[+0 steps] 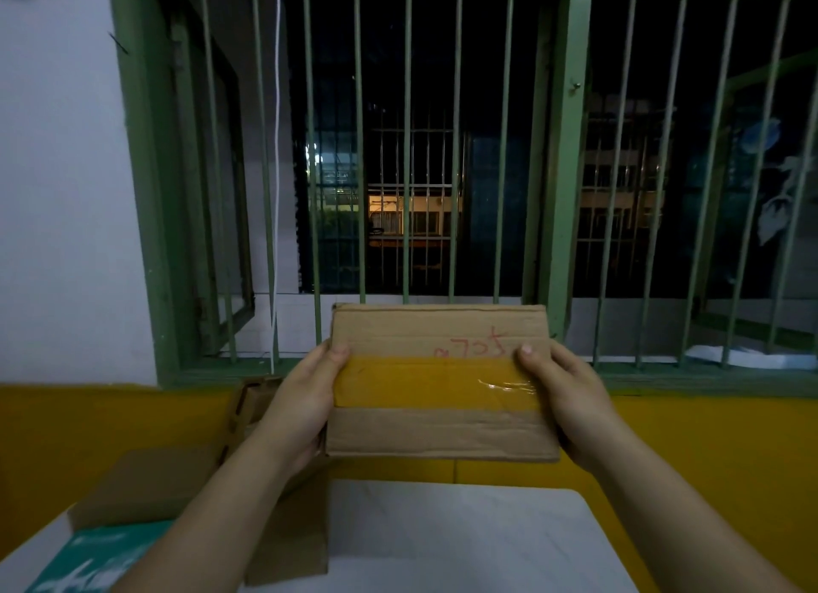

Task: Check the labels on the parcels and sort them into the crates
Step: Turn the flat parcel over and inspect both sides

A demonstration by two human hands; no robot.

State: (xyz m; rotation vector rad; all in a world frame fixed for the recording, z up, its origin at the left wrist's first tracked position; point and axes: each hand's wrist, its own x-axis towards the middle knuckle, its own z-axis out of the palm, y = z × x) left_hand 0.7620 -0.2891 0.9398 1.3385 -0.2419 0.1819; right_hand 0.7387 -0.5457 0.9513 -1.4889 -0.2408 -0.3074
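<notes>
Both hands, the left hand (pixel 305 397) and right hand (pixel 564 397), grip the short ends of a taped cardboard parcel (pixel 438 384) held up level above the tabletop (pixel 464 539), red writing upside down, with the open cardboard crate (pixel 146 490) lower left, nearer the left hand.

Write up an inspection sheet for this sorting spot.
Surface: white table, bare at centre.
Job's things: cardboard parcel held up, yellow tape band, red handwriting upside down; open cardboard box at left, teal item inside.
Clutter: white papers on the sill.
Hands: left hand and right hand grip the parcel's ends.
Cables: white cord hanging by the window.
Surroundings: green barred window, dark outside; yellow lower wall.
</notes>
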